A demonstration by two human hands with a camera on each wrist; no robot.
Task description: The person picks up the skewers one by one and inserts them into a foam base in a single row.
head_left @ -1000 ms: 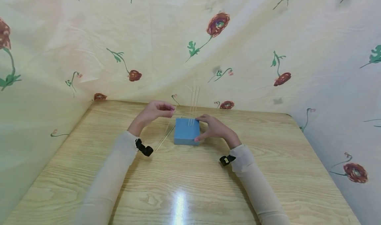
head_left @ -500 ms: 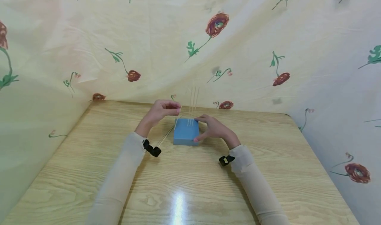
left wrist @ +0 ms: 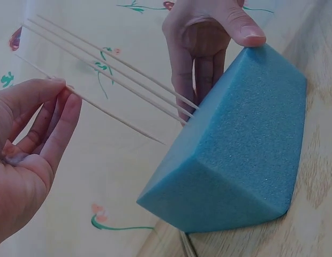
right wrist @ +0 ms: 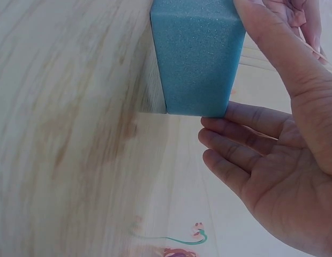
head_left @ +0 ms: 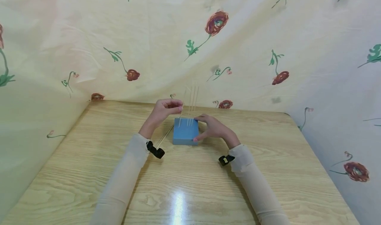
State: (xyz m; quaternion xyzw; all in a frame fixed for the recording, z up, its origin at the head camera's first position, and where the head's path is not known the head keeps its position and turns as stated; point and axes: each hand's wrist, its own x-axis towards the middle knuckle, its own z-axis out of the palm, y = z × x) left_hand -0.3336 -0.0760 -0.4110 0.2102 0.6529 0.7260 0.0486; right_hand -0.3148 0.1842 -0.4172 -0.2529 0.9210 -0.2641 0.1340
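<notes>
A blue foam block (head_left: 186, 132) lies on the table, with three thin bamboo skewers (left wrist: 110, 68) standing side by side in its top face. My left hand (head_left: 166, 110) pinches another skewer (left wrist: 118, 116) between thumb and fingertips. That skewer stands nearly upright in the head view, left of the others, its lower tip right at the block's top face. My right hand (head_left: 216, 127) grips the block's right side, thumb at the near edge and fingers at the far side. In the right wrist view, fingertips (right wrist: 214, 120) touch the block's lower corner.
Several loose skewers (head_left: 164, 136) lie on the wooden table (head_left: 238, 192) just left of the block, partly hidden by the left wrist camera (head_left: 156, 150). Behind the table hangs a flower-patterned cloth (head_left: 166, 46), which also closes off both sides.
My left hand has moved right with its skewer, from beside the block to over its left part, and the skewer is now more upright. The right hand has stayed on the block.
</notes>
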